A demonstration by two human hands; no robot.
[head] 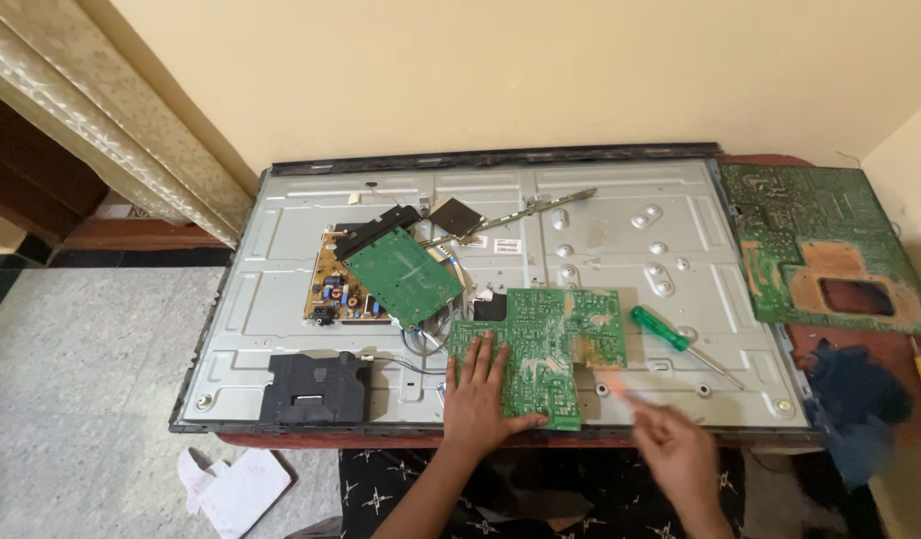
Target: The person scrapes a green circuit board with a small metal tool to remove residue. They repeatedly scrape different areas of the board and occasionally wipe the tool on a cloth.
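Low in the frame's centre, my left hand (477,394) presses spread fingers flat on a green circuit board (545,349); my blurred right hand (675,449) pinches an orange-tipped tool (612,384).

Green circuit board (545,344), green-handled screwdriver (670,334)

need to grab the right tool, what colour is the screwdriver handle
Green, translucent-looking; the screwdriver lies right of the board, seen in the head view.

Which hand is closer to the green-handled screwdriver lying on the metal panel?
Right. The right hand hovers just below the green-handled screwdriver, blurred and holding a thin orange tool. The left hand lies flat on the green circuit board, farther to the screwdriver's left.
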